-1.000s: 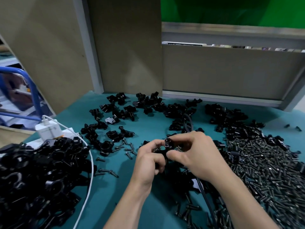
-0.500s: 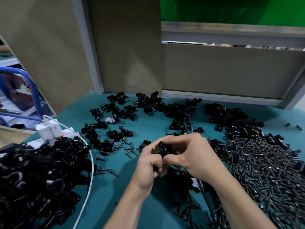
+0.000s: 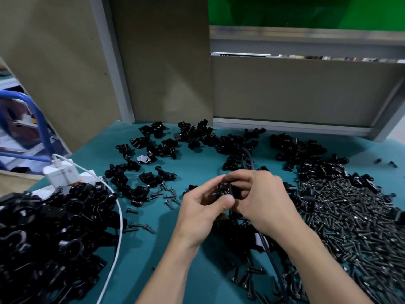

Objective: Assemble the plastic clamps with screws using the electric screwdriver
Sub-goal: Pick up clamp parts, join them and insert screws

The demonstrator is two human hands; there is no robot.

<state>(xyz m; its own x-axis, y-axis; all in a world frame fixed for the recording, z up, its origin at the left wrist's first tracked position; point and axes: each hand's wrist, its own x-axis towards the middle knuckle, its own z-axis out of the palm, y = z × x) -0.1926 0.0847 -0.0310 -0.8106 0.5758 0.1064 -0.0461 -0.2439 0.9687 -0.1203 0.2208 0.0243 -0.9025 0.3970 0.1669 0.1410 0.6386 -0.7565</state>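
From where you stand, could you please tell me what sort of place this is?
Likely a factory or workshop assembly bench: heaps of black plastic clamp pieces and a large pile of dark metal screws lie on the teal work surface, walled by plain brown partition boards.

Light even, moderately bright, from overhead. Soft shadows on near teal table mat (image 3: 208,270). Small glints on heap of dark metal screws (image 3: 350,227), right. Straight edges bow at margins; far green wall (image 3: 306,12) slightly blurred.
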